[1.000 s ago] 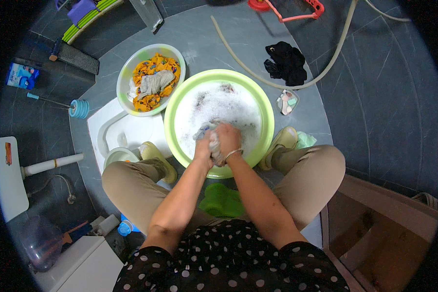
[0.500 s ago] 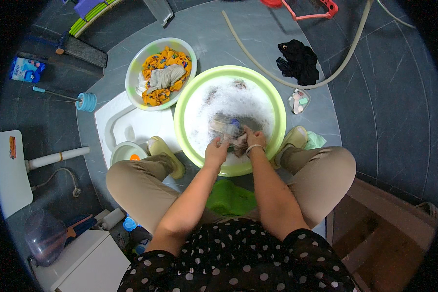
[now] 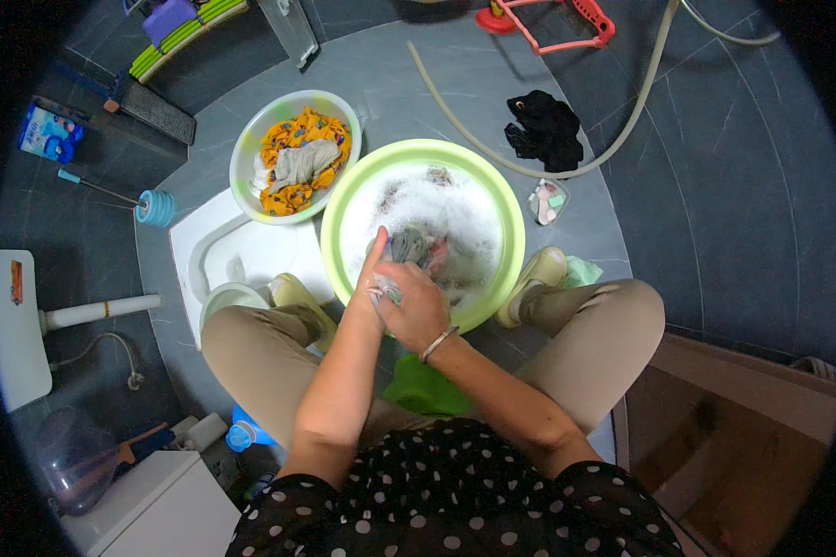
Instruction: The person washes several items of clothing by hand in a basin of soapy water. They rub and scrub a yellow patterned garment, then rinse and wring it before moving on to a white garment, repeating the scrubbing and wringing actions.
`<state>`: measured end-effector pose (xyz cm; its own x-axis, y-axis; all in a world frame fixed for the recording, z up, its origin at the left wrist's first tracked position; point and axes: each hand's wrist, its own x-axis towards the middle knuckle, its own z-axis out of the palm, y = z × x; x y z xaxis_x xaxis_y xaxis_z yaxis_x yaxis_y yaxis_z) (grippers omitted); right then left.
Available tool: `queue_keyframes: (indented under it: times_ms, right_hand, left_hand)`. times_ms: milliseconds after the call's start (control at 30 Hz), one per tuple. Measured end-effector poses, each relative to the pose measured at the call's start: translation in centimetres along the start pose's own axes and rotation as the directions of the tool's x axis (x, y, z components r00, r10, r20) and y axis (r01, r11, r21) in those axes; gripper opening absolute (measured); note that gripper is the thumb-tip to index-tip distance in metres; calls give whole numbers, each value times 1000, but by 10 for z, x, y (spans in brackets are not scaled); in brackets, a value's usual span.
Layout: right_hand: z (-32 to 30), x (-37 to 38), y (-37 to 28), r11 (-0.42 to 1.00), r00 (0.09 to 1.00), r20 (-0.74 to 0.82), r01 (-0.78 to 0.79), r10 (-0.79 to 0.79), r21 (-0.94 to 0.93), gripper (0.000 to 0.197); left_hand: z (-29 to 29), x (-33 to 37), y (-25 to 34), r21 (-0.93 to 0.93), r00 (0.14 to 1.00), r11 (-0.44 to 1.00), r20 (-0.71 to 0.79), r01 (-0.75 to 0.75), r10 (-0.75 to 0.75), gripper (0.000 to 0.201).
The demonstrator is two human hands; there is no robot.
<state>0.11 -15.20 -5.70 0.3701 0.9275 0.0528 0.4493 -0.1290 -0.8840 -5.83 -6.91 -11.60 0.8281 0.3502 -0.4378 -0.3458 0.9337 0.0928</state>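
Observation:
A wet grey cloth (image 3: 409, 244) is bunched between my two hands over a pale green basin (image 3: 513, 213) full of white suds. Closed over the cloth, my right hand (image 3: 418, 302) presses it against the base of my left hand (image 3: 370, 269). A bit of cloth pokes out by the left wrist. The left thumb points up and away; its other fingers are mostly hidden behind the right hand and the cloth, which drapes over them. Darker fabric shows through the foam, and a pinkish patch beside the cloth is too unclear to name.
A white basin (image 3: 239, 176) with orange patterned and grey clothes stands at the far left, by a squat toilet (image 3: 195, 243). Black clothing (image 3: 546, 130) lies on the floor inside a curved hose (image 3: 613, 148). A small soap dish (image 3: 548, 201) sits right of the green basin.
Both hands have moved left and nearer to me, lifting the cloth toward the basin's near left rim. My right hand has crossed over against the left one. The view has shifted slightly.

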Motion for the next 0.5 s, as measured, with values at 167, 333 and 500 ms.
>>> queue_keyframes:
  times_ms: [167,333,500]
  right_hand:
    - [6,1,8,998,999,47,26,-24,-59,20]
    - [7,41,72,841,939,29,-292,342,-455,19]
    - [10,26,166,878,870,-159,-434,466,202,25]
  left_hand:
    - [-9,0,-3,33,1000,999,-2,-31,31,58]
    - [-14,13,-25,412,774,911,-581,14,251,49]
    - [11,8,-21,626,851,779,-413,6,326,38]
